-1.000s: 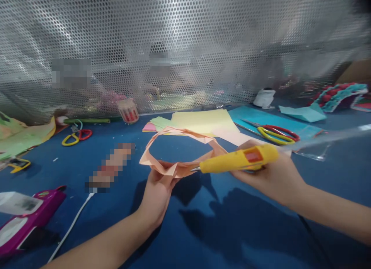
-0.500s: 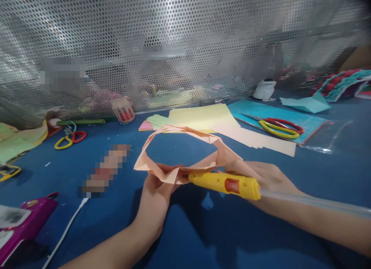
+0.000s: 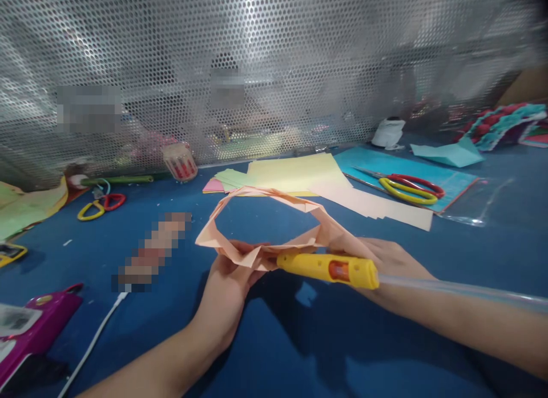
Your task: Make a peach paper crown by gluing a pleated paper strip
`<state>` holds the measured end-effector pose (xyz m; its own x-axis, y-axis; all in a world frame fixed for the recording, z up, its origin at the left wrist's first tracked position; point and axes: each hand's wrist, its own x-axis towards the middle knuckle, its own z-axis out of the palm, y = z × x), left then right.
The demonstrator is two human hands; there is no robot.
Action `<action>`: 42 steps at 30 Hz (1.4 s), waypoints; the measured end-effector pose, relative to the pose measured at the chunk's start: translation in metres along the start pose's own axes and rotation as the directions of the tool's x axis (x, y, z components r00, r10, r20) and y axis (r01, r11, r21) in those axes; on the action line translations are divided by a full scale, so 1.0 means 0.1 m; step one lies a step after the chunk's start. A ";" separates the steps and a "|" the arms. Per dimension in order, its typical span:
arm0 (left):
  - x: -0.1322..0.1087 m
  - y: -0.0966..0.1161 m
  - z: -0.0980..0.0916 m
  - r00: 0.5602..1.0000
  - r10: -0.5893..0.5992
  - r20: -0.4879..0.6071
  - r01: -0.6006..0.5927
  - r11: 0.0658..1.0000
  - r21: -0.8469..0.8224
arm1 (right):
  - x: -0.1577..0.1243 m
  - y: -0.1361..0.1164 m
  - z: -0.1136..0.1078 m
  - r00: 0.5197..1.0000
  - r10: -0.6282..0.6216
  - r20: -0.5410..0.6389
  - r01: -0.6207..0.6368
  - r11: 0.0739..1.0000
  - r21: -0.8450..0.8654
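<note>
Blue bench [image 3: 299,341] below me: my left hand [image 3: 229,284] keeps a closed grip on the near fold of the peach paper ring [image 3: 250,254]. My right hand [image 3: 394,266] is wrapped round the yellow glue gun [image 3: 327,268], its tip at that fold. I judge this is gluing the joint, and it calls for a steady hold. Scissors [image 3: 411,187] lie beyond.

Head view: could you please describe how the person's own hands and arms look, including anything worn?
The left arm and right arm are bare to the picture's edge: no sleeves show. The left hand and right hand wear no gloves; no ring, watch or bracelet is visible.
</note>
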<state>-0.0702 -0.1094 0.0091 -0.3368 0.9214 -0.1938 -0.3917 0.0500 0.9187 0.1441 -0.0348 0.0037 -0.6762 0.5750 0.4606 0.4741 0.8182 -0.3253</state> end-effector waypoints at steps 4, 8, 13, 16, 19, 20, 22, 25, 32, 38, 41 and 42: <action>0.02 0.03 0.00 0.998 -0.054 0.010 0.055 0.995 -0.080 | 0.01 0.00 -0.04 0.999 0.032 0.011 -0.031 0.999 -0.033; 0.02 0.06 0.00 0.996 -0.072 0.061 0.079 0.989 -0.124 | 0.03 -0.03 -0.09 0.997 0.075 -0.010 -0.075 0.994 -0.084; 0.02 0.10 0.02 0.988 -0.081 0.128 0.091 0.993 -0.081 | 0.08 -0.02 -0.09 0.974 0.226 -0.011 -0.225 0.974 0.016; 0.02 0.12 0.03 0.985 -0.090 0.148 0.102 0.992 -0.071 | 0.10 0.02 -0.05 0.941 0.332 -0.061 -0.332 0.943 0.010; 0.02 0.12 0.03 0.980 -0.095 0.176 0.103 0.994 -0.038 | 0.11 0.06 -0.02 0.930 0.359 -0.073 -0.359 0.933 0.017; 0.02 0.12 0.03 0.980 -0.087 0.181 0.093 0.995 -0.020 | 0.11 0.06 -0.02 0.937 0.345 -0.061 -0.344 0.939 0.025; 0.01 0.10 0.02 0.979 -0.070 0.191 0.067 0.997 0.026 | 0.10 0.05 -0.02 0.952 0.306 -0.027 -0.305 0.952 0.039; 0.00 0.07 0.00 0.979 -0.069 0.193 0.052 0.994 0.092 | 0.10 0.01 -0.06 0.971 0.239 0.023 -0.240 0.970 0.049; 0.02 0.06 0.00 0.985 -0.131 0.114 0.132 0.991 0.000 | 0.06 -0.04 -0.12 0.996 0.083 0.031 -0.082 0.996 -0.032; 0.03 0.04 -0.01 0.985 -0.153 0.086 0.159 0.984 -0.076 | -0.03 0.04 -0.04 0.982 -0.186 -0.015 0.180 0.968 -0.177; 0.02 0.03 -0.03 0.984 -0.152 0.093 0.161 0.983 -0.091 | -0.01 0.01 -0.07 0.955 -0.295 -0.026 0.275 0.916 -0.291; 0.02 0.03 -0.03 0.983 -0.158 0.091 0.167 0.981 -0.097 | 0.00 -0.01 -0.09 0.943 -0.332 -0.015 0.310 0.897 -0.315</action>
<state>-0.0741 -0.1086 0.0104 -0.1913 0.9332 -0.3043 -0.5233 0.1654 0.8359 0.1485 -0.0355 0.0114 -0.7868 0.2710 0.5545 0.3931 0.9127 0.1116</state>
